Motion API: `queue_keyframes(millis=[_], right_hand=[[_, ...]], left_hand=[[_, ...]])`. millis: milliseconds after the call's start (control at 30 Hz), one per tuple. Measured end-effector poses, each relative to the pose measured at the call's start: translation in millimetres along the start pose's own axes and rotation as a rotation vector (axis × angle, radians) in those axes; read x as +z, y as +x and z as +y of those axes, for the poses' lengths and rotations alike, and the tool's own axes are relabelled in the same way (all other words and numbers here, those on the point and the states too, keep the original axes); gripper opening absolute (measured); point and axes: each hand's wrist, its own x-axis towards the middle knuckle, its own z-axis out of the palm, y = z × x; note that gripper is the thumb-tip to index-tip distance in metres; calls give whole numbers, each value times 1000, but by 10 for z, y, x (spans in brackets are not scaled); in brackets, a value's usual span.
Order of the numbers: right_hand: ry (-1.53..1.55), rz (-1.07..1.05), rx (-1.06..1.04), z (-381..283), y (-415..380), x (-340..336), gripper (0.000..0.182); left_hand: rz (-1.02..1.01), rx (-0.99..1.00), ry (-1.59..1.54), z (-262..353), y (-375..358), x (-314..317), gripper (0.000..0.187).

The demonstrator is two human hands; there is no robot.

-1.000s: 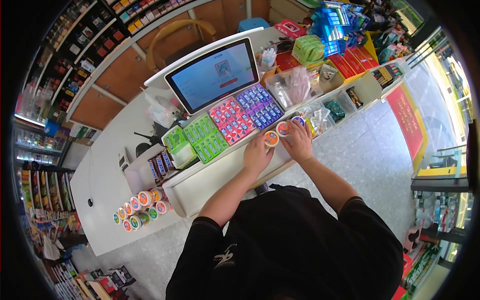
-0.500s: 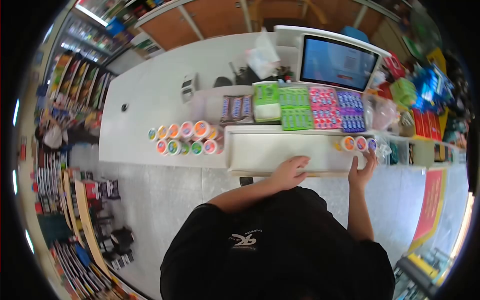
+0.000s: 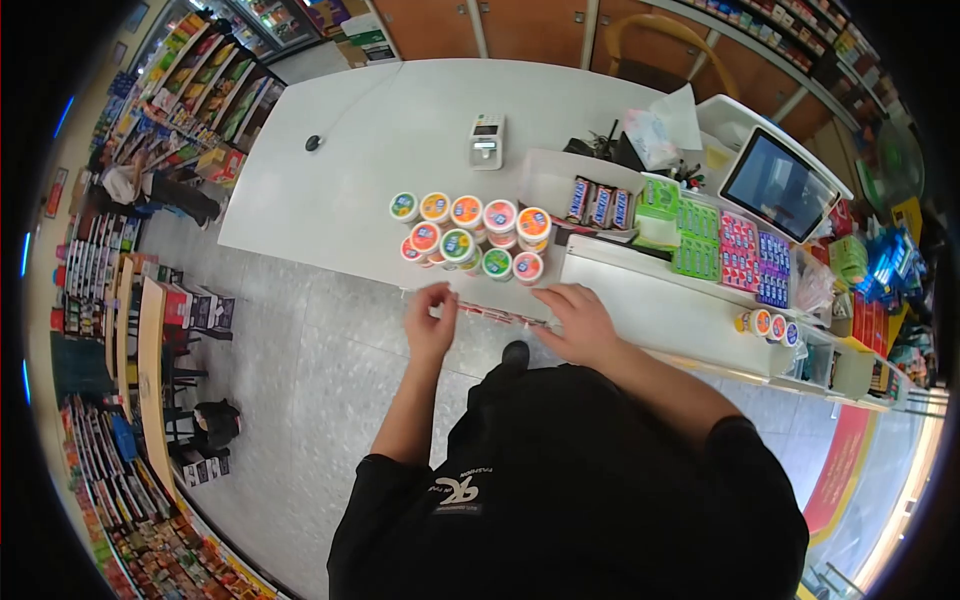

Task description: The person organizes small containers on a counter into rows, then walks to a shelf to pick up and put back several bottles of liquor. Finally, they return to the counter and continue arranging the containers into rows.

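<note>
Two hands hover at the near edge of the white bench (image 3: 400, 130), just in front of a cluster of small round tubs (image 3: 465, 240). Our left hand (image 3: 432, 320) is raised with fingers curled and thumb meeting the fingertips in a loose pinch; we cannot tell whether anything sits between them. Our right hand (image 3: 580, 322) lies palm-down and spread open, fingers reaching left along the bench edge, gripping nothing that we can see. Between the two hands runs a thin strip with red marks (image 3: 495, 315) along the bench edge; its nature is too small to make out.

The tubs are squat plastic cylinders with glossy lids in orange, green, pink and blue, packed touching one another in two rows. Right of them stands a clear tray of chocolate bars (image 3: 600, 200), then flat racks of green, red and purple packets (image 3: 725, 250). Three more round tubs (image 3: 770, 325) sit at the far right end of a long white shelf (image 3: 660, 310). A tilted screen (image 3: 780, 185) stands behind. Both forearms are bare; black sleeves cover our upper arms.
</note>
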Motion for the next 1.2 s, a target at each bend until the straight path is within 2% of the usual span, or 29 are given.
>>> queue_keyframes(millis=[133,233,333,400,467,533,600,667,700,767,800,867,933,1000,1067,1133,1200], right_hand=[[-138,-56,-76,-441,682,310,65],[-306,-34,-21,-575,1082,585,77],[-409,-76,91,-457,1202,847,75],[-432,-44,97,-411,1186,912,69],[-418,1,12,-368,1158,879,60],[-412,50,4,-302,1129,925,56],[-423,106,21,-228,1092,937,52],[-311,187,-121,-181,965,898,49],[-339,201,-70,-214,830,780,49],[-181,222,-91,-396,578,526,43],[-196,229,-63,-394,433,484,43],[-112,408,-62,-350,109,354,50],[-123,527,76,-275,-313,176,46],[-50,579,332,-88,-810,39,44],[-162,684,492,213,-1257,-173,41],[-264,689,726,440,-1667,-407,38],[-296,710,780,590,-1911,-651,38]], left_hand=[[74,78,79,116,386,-336,31],[81,148,96,59,637,-439,36],[60,133,68,34,906,-493,37],[25,106,51,-2,993,-503,36],[-96,310,208,-93,1063,-431,35],[-132,314,170,-152,1021,-316,32],[-63,346,173,-211,965,-203,32],[-77,292,75,-283,940,-112,35],[-91,246,17,-329,935,-85,36],[-129,147,-48,-365,937,-78,35],[-96,165,-18,-354,929,-69,34],[-119,151,56,-235,932,-111,33],[-63,207,54,-246,885,-116,34],[25,314,82,-178,805,-146,36],[40,385,100,35,690,-184,37],[6,422,119,265,539,-118,39],[-81,461,-145,563,312,88,38]])
